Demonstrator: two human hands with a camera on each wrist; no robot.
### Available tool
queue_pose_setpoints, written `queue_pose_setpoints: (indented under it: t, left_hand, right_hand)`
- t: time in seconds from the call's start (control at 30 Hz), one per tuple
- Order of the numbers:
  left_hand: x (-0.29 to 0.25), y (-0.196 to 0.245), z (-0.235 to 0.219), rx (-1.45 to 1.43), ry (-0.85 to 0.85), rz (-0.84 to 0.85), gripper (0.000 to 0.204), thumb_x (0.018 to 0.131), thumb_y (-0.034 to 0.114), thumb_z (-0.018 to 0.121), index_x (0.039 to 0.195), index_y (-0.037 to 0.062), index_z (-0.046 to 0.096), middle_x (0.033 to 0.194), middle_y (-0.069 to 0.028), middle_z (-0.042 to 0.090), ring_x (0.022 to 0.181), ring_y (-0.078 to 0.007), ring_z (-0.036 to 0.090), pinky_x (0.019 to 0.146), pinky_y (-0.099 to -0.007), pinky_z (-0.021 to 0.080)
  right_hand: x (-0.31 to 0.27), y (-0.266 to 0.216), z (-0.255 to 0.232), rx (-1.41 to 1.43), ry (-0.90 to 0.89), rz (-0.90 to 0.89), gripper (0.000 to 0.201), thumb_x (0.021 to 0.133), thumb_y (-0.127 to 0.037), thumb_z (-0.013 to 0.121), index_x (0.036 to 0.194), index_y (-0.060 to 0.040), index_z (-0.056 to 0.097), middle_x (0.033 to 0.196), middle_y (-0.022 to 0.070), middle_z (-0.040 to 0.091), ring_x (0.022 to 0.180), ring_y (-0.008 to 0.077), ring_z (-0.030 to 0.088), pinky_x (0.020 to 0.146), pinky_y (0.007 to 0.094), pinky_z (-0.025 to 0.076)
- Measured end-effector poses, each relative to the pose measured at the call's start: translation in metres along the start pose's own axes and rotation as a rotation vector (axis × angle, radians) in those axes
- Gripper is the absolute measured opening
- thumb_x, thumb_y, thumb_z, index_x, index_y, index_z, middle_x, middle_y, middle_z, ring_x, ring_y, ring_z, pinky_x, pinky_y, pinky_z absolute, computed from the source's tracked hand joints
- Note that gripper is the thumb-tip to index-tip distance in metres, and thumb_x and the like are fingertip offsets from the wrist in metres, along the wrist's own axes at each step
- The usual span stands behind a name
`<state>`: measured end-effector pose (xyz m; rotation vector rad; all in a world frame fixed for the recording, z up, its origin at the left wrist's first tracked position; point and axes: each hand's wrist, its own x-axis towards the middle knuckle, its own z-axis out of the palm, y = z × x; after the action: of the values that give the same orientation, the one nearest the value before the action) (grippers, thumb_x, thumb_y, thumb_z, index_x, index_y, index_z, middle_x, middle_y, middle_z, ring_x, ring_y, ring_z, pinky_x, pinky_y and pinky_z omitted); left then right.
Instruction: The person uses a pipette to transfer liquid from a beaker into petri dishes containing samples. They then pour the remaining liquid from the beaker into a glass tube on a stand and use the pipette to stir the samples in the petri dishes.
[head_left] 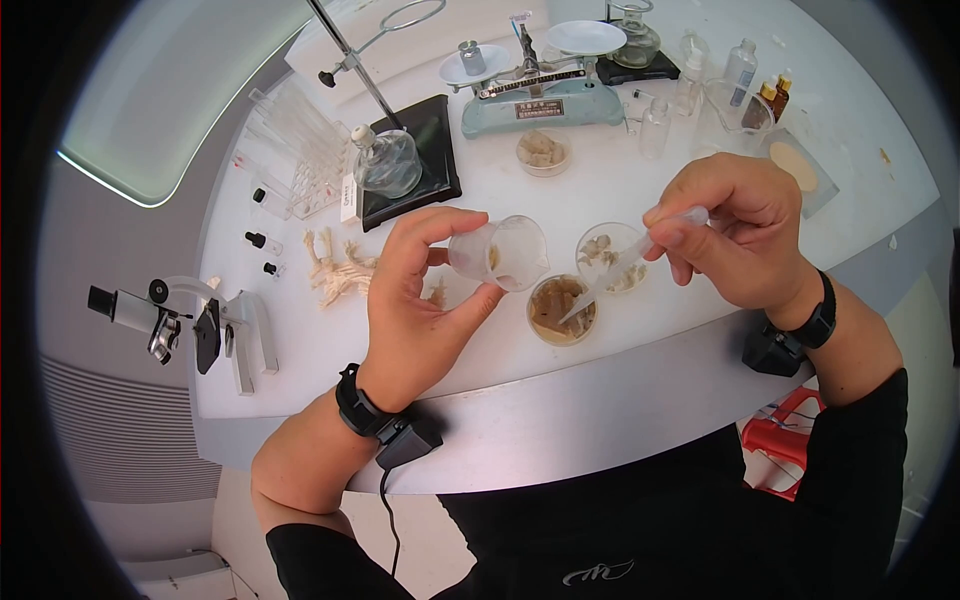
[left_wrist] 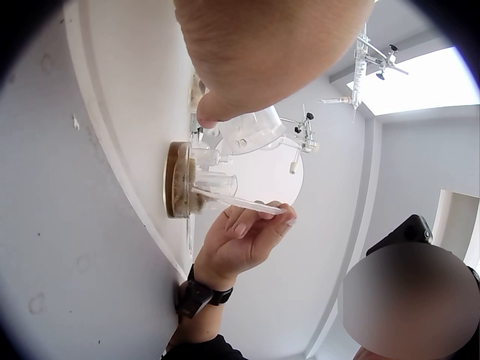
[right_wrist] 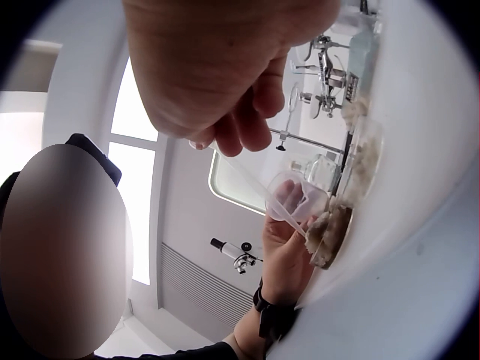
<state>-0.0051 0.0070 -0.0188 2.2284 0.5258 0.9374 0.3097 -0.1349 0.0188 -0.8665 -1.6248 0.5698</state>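
My left hand (head_left: 412,300) grips a small clear beaker (head_left: 520,245) between thumb and fingers, tilted over the table with its mouth to the right. My right hand (head_left: 735,230) pinches a translucent plastic dropper (head_left: 630,262) near its bulb. The dropper slants down to the left, its tip at a petri dish (head_left: 531,325) holding brown liquid and pale brownish pieces. In the left wrist view the dropper (left_wrist: 244,202) reaches over this dish's wall (left_wrist: 171,180). A second petri dish (head_left: 611,224) with pale pieces stands just behind it, partly covered by the dropper.
Behind stand a balance scale (head_left: 540,108), a third dish (head_left: 543,172) of pale pieces and a flask (head_left: 388,165) on a black stand base (head_left: 440,150). Frayed pale rope (head_left: 335,275) and a microscope (head_left: 207,335) are at left. Bottles (head_left: 740,70) and a large beaker (head_left: 735,118) stand back right.
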Motion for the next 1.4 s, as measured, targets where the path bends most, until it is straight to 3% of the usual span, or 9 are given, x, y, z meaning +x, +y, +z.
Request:
queue_pose_setpoints:
  t: [0.27, 0.47, 0.57, 0.63, 0.93, 1.17, 1.27, 1.33, 1.4]
  left_hand:
    - [0.0, 0.001, -0.001, 0.015, -0.006, 0.008, 0.062, 0.089, -0.005, 0.093, 0.145, 0.0049, 0.067, 0.151, -0.0098, 0.061, 0.137, -0.0211, 0.063, 0.109, -0.037, 0.058]
    - [0.001, 0.001, -0.002, 0.008, -0.019, 0.014, 0.061, 0.088, -0.005, 0.093, 0.144, 0.0042, 0.068, 0.15, -0.0104, 0.061, 0.135, -0.0215, 0.064, 0.109, -0.0379, 0.057]
    - [0.002, 0.003, -0.002, 0.006, -0.034, 0.046, 0.061, 0.088, -0.005, 0.093, 0.143, 0.0039, 0.068, 0.148, -0.0109, 0.061, 0.135, -0.0221, 0.064, 0.109, -0.0382, 0.057]
    - [0.002, 0.003, -0.002, -0.001, -0.043, 0.07, 0.061, 0.087, -0.005, 0.094, 0.142, 0.004, 0.069, 0.147, -0.0112, 0.061, 0.134, -0.0225, 0.064, 0.109, -0.038, 0.057]
    - [0.002, 0.002, -0.003, 0.001, -0.061, 0.106, 0.062, 0.086, -0.006, 0.094, 0.142, 0.0035, 0.069, 0.146, -0.0115, 0.061, 0.133, -0.0231, 0.064, 0.111, -0.0378, 0.055]
    - [0.001, 0.003, -0.003, 0.015, -0.06, 0.1, 0.062, 0.086, -0.007, 0.093, 0.142, 0.0036, 0.068, 0.145, -0.0118, 0.061, 0.133, -0.0235, 0.063, 0.112, -0.0383, 0.055]
    - [0.001, 0.003, 0.0, 0.009, -0.058, 0.107, 0.062, 0.086, -0.007, 0.093, 0.142, 0.0037, 0.067, 0.146, -0.0121, 0.061, 0.134, -0.0235, 0.063, 0.112, -0.0385, 0.054]
    - [0.002, 0.004, 0.005, -0.054, 0.041, 0.086, 0.063, 0.078, -0.01, 0.087, 0.137, 0.0085, 0.075, 0.139, -0.011, 0.069, 0.125, -0.0234, 0.067, 0.101, -0.0354, 0.056]
    - [0.002, 0.004, 0.004, -0.058, 0.04, 0.09, 0.063, 0.078, -0.01, 0.087, 0.137, 0.0085, 0.075, 0.139, -0.0111, 0.068, 0.126, -0.0234, 0.067, 0.101, -0.0355, 0.056]
  right_hand:
    - [-0.001, 0.006, -0.003, 0.125, 0.073, 0.028, 0.01, 0.11, -0.005, 0.076, 0.118, 0.0013, 0.073, 0.104, 0.0128, 0.083, 0.077, 0.0089, 0.078, 0.054, 0.0215, 0.057]
    - [0.001, 0.004, 0.001, 0.179, 0.105, 0.025, 0.02, 0.109, -0.007, 0.079, 0.126, 0.0017, 0.075, 0.105, 0.0107, 0.083, 0.072, 0.0055, 0.073, 0.055, 0.0202, 0.054]
    - [0.001, 0.004, 0.006, 0.039, 0.09, 0.082, 0.022, 0.104, -0.006, 0.085, 0.124, -0.0004, 0.08, 0.1, 0.0072, 0.084, 0.065, 0.0031, 0.067, 0.056, 0.0198, 0.051]
    - [0.003, 0.008, 0.002, -0.141, -0.044, 0.02, 0.021, 0.1, -0.004, 0.089, 0.12, -0.0027, 0.084, 0.094, 0.004, 0.084, 0.066, 0.0027, 0.068, 0.058, 0.0202, 0.051]
    - [0.006, 0.002, 0.004, -0.126, -0.099, -0.006, 0.008, 0.1, 0.001, 0.085, 0.107, -0.001, 0.087, 0.097, 0.0067, 0.086, 0.071, 0.0059, 0.073, 0.061, 0.0216, 0.054]
    - [0.007, -0.007, 0.001, -0.181, -0.143, 0.054, 0.011, 0.099, 0.003, 0.083, 0.109, -0.0016, 0.087, 0.099, 0.0079, 0.087, 0.081, 0.0103, 0.079, 0.065, 0.0226, 0.059]
    - [0.008, -0.004, 0.003, -0.178, -0.121, -0.009, 0.012, 0.1, 0.003, 0.083, 0.11, -0.0019, 0.087, 0.1, 0.0078, 0.087, 0.08, 0.0101, 0.079, 0.065, 0.0227, 0.059]
    - [0.008, -0.001, 0.003, -0.183, -0.125, -0.053, 0.011, 0.1, 0.002, 0.083, 0.11, -0.0022, 0.087, 0.1, 0.008, 0.087, 0.08, 0.0095, 0.079, 0.065, 0.0227, 0.059]
    - [0.007, 0.005, 0.003, -0.191, -0.115, -0.088, 0.011, 0.101, 0.002, 0.083, 0.11, -0.0025, 0.087, 0.1, 0.0076, 0.087, 0.08, 0.0088, 0.078, 0.064, 0.0223, 0.058]
